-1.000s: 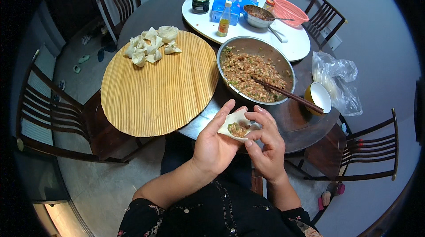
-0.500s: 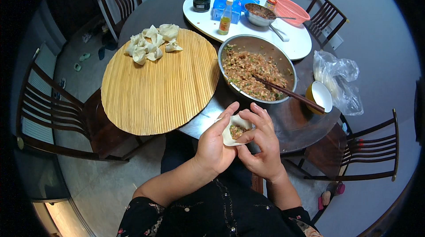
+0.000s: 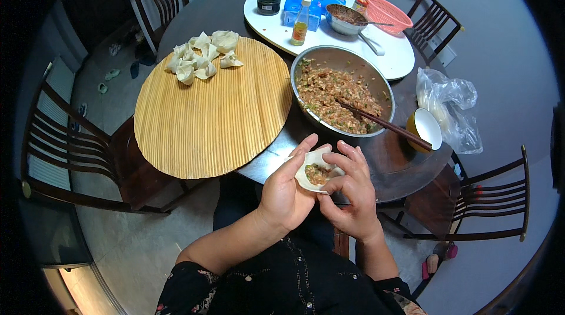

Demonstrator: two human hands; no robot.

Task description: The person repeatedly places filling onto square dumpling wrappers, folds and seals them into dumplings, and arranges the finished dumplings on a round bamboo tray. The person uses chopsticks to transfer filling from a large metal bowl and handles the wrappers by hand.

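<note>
A pale dumpling wrapper (image 3: 304,181) with a dab of minced filling (image 3: 317,173) in it is held between my hands, just off the table's front edge. My left hand (image 3: 286,191) cradles it from below and the left, thumb along its side. My right hand (image 3: 351,194) pinches the wrapper's near right edge between thumb and forefinger, other fingers curled above it. Beyond the hands sits a steel bowl (image 3: 299,103) of minced filling (image 3: 338,94), with brown chopsticks (image 3: 391,128) resting in it. Several folded dumplings (image 3: 203,56) lie at the far side of a round slatted board (image 3: 212,120).
Right of the bowl are a yellow-and-white cup (image 3: 428,129) and a clear plastic bag (image 3: 450,106). A white turntable (image 3: 385,59) carries an oil bottle (image 3: 300,23), a dark jar (image 3: 268,3), a smaller bowl (image 3: 346,27) and a pink basket (image 3: 388,13). Wooden chairs (image 3: 82,150) surround the table.
My right fingers have shifted slightly to the right with the wrapper's edge, so more of the filling shows. The board, bowl and folded dumplings are where they were.
</note>
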